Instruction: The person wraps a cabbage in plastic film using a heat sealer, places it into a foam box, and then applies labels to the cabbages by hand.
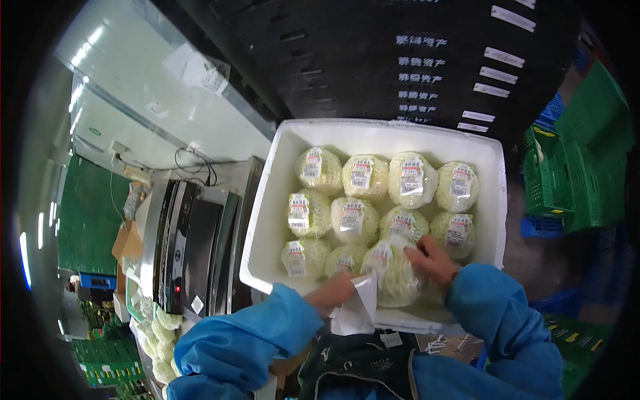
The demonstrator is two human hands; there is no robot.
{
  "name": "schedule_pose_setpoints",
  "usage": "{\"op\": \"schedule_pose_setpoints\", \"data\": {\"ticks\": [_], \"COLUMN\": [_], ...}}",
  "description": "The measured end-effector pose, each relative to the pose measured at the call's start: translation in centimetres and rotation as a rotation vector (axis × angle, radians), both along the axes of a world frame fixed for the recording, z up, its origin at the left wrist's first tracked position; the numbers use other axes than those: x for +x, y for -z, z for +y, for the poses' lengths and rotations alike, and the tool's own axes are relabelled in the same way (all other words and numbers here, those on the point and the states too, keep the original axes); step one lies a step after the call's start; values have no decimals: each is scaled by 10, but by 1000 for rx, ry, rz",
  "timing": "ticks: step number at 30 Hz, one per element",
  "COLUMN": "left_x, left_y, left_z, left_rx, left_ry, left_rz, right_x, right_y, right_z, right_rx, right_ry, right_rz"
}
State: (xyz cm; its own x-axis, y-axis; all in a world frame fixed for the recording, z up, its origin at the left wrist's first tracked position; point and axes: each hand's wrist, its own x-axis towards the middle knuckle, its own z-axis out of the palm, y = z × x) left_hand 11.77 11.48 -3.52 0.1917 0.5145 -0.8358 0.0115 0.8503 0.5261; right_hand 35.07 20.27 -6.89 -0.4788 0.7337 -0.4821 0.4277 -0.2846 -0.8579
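Observation:
A white foam box [270, 180] holds several round pale-green items in foam nets and clear wrap, each with a printed label. Over its front part, a wrapped round item [397, 277] is held at its right side by my right hand [435, 261], fingers closed on it. My left hand [335, 291] is at the box's front edge, left of that item, its fingers closed on a white sheet [357, 310] that hangs down over the rim. Blue sleeves cover both my arms.
Stacked black crates [347, 60] rise behind the box. A black machine [200, 233] with a red light stands to the left. More netted items [163, 333] lie at the lower left. Green crates [550, 170] are on the right.

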Motion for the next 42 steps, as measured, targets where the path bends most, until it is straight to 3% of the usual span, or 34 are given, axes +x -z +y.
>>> {"op": "schedule_pose_setpoints", "data": {"ticks": [4, 6, 9, 12, 15, 16, 18, 22, 24, 26, 28, 29, 30, 32, 33, 36, 38, 40, 41, 42], "left_x": [7, 10, 15, 15, 21, 17, 10, 2, -7, -8, -22, -33, -37, -41, -40, -10, -7, 0, -6, -19], "left_y": [-42, -61, -72, -71, -60, -55, -48, -41, -37, -25, -49, -32, -19, -2, 1, -34, -47, -62, -78, -96], "left_z": [-10, -19, -42, -64, -79, -83, -91, -103, -106, -110, -104, -101, -95, -81, -74, -78, -97, -125, -145, -161], "left_rx": [143, 251, 277, 381, 733, 750, 863, 847, 828, 928, 955, 1004, 1000, 1087, 1005, 1013, 1305, 1324, 1237, 1398], "left_ry": [-64, 153, -2, -139, -256, -276, -97, -95, -40, -257, -228, -194, -198, -49, 3, 6, -96, -400, -438, -324], "left_rz": [-119, -38, -93, -88, 128, 140, 503, 710, 677, 592, 750, 928, 932, 1062, 800, 825, 822, 459, 307, 517], "right_x": [-7, -8, -10, -16, -23, -26, -35, -58, -68, -70, -76, -84, -90, -90, -87, -71, -70, -59, -60, -71], "right_y": [-30, -38, -44, -57, -59, -55, -35, -32, -43, -56, -41, -46, -49, -29, -20, -12, -21, -24, -22, -40], "right_z": [-1, -10, -28, -47, -54, -57, -66, -74, -65, -54, -45, -44, -44, -31, -26, -30, -38, -37, -32, -34], "right_rx": [221, 252, 326, 236, 355, 437, 404, 266, 224, -129, -177, -335, -493, -595, -699, -679, -562, -513, -526, -596], "right_ry": [68, 18, -29, 154, 27, -38, -33, -23, -8, 55, 69, 109, 147, 83, 34, 75, 135, 19, 50, 10], "right_rz": [88, 70, 85, 285, 217, 150, 223, 364, 386, 208, 246, 281, 317, 460, 599, 675, 780, 957, 945, 928]}}
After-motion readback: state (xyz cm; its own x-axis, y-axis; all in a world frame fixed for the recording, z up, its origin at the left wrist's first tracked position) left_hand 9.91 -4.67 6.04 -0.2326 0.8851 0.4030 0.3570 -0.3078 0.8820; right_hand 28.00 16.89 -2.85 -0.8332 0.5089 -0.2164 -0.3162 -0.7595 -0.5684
